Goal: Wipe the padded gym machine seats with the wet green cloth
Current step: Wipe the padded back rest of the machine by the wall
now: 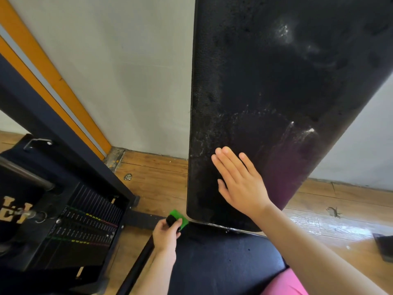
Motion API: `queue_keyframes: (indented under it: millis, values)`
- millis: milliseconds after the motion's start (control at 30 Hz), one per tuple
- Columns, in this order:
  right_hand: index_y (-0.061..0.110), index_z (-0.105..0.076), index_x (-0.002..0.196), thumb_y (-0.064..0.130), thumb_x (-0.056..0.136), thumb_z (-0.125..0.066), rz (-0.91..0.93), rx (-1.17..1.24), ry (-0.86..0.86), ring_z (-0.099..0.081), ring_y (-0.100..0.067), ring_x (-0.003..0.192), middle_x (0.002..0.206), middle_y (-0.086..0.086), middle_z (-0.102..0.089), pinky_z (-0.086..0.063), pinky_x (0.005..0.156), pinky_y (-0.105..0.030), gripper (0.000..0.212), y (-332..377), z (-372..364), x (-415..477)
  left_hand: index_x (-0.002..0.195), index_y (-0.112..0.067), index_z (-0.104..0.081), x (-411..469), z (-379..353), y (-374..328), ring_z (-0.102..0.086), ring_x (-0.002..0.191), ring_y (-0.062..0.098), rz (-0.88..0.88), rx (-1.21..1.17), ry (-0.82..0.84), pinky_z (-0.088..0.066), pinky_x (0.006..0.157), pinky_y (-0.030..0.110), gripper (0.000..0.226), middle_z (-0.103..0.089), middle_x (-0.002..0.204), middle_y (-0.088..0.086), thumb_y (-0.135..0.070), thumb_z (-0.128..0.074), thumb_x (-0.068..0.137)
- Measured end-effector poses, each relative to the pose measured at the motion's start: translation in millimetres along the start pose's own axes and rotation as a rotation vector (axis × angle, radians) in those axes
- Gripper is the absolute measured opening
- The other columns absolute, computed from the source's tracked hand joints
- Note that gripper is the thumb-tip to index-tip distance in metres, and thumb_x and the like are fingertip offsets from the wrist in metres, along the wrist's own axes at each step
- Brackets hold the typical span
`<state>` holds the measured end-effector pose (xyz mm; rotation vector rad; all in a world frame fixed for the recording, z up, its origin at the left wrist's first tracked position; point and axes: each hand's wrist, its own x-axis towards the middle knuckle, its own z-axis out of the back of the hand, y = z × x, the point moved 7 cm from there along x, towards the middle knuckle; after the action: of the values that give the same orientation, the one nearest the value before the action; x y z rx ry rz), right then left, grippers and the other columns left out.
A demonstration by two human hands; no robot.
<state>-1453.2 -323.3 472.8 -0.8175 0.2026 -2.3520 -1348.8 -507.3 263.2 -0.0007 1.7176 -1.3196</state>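
my left hand point(165, 233) grips the green cloth point(183, 224) by the seat point(223, 262) corner. my right hand point(240, 184) rests flat, fingers straight, on the back pad point(265, 71), which is streaked wet and likely wiped already. the seat probably remains.

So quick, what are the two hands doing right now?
Left hand: curled round the green cloth, holding it.
Right hand: open, fingers straight, over the upright black pad, holding nothing.
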Motion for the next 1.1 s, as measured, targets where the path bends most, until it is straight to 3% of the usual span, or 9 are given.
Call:
queue_keyframes:
  millis: [167, 300, 467, 600, 733, 900, 967, 1100]
  values:
    - [0.011, -0.024, 0.150, 0.017, 0.088, -0.043, -0.006, 0.154, 0.077, -0.014, -0.020, 0.147, 0.158, -0.004, -0.018, -0.005, 0.122, -0.035, 0.065, -2, 16, 1, 0.097, -0.002, -0.060, -3, -9, 26, -0.061, 0.093, 0.029, 0.001, 0.069, -0.065, -0.055, 0.083, 0.042, 0.019, -0.061, 0.098, 0.013, 0.001, -0.072, 0.082]
    - [0.009, -0.038, 0.146, 0.012, 0.084, -0.058, -0.010, 0.258, 0.124, -0.017, -0.020, 0.147, 0.157, -0.006, -0.028, -0.012, 0.121, -0.038, 0.065, -5, 25, 1, 0.099, -0.002, -0.064, 5, -21, 23, -0.062, 0.082, 0.024, -0.046, 0.143, -0.085, -0.056, 0.080, 0.039, 0.015, -0.066, 0.098, 0.014, -0.002, -0.070, 0.085]
    - [0.006, -0.046, 0.141, 0.008, 0.081, -0.063, -0.063, 0.356, 0.131, -0.022, -0.024, 0.146, 0.153, -0.010, -0.035, -0.020, 0.120, -0.041, 0.062, -9, 37, -4, 0.100, -0.001, -0.069, 11, -31, 33, -0.064, 0.066, 0.019, 0.031, 0.242, -0.107, -0.057, 0.077, 0.038, 0.013, -0.066, 0.083, 0.008, -0.005, -0.069, 0.087]
    - [0.004, -0.047, 0.139, 0.007, 0.081, -0.058, -0.092, 0.308, 0.118, -0.023, -0.027, 0.145, 0.151, -0.012, -0.037, -0.015, 0.121, -0.039, 0.059, -20, 42, -18, 0.087, -0.009, -0.066, 3, -38, 38, -0.066, 0.063, 0.020, 0.052, 0.323, -0.105, -0.057, 0.078, 0.040, 0.003, -0.061, 0.067, -0.001, -0.011, -0.069, 0.088]
    - [0.007, -0.041, 0.140, 0.009, 0.084, -0.050, -0.107, 0.298, 0.079, -0.026, -0.026, 0.143, 0.150, -0.009, -0.033, -0.014, 0.121, -0.038, 0.058, -33, 46, -40, 0.078, -0.010, -0.064, -4, -45, 40, -0.068, 0.066, 0.022, 0.048, 0.395, -0.087, -0.057, 0.079, 0.040, 0.012, -0.060, 0.063, -0.002, -0.015, -0.069, 0.088]
    - [0.010, -0.042, 0.139, 0.010, 0.079, -0.058, -0.087, 0.169, 0.110, -0.030, -0.026, 0.141, 0.148, -0.009, -0.041, -0.015, 0.120, -0.041, 0.062, -53, 42, -76, 0.082, -0.010, -0.062, -22, -65, 50, -0.066, 0.058, 0.015, 0.060, 0.390, -0.049, -0.055, 0.062, 0.029, 0.011, -0.061, 0.065, -0.003, -0.016, -0.071, 0.087]
    - [0.012, -0.041, 0.141, 0.014, 0.082, -0.057, -0.071, 0.076, 0.135, -0.029, -0.024, 0.142, 0.148, -0.007, -0.042, -0.011, 0.121, -0.042, 0.061, -65, 33, -85, 0.085, -0.012, -0.058, -31, -74, 55, -0.065, 0.058, 0.017, 0.057, 0.387, -0.038, -0.057, 0.067, 0.033, 0.014, -0.059, 0.067, -0.004, -0.015, -0.071, 0.087]
    - [0.020, -0.030, 0.149, 0.020, 0.087, -0.055, 0.080, -0.098, 0.129, -0.016, -0.017, 0.147, 0.155, 0.003, -0.024, -0.004, 0.122, -0.039, 0.066, -84, 7, -92, 0.090, -0.013, -0.056, -38, -81, 58, -0.065, 0.061, 0.021, 0.014, 0.441, -0.076, -0.056, 0.074, 0.036, 0.015, -0.059, 0.071, -0.001, -0.017, -0.070, 0.087]
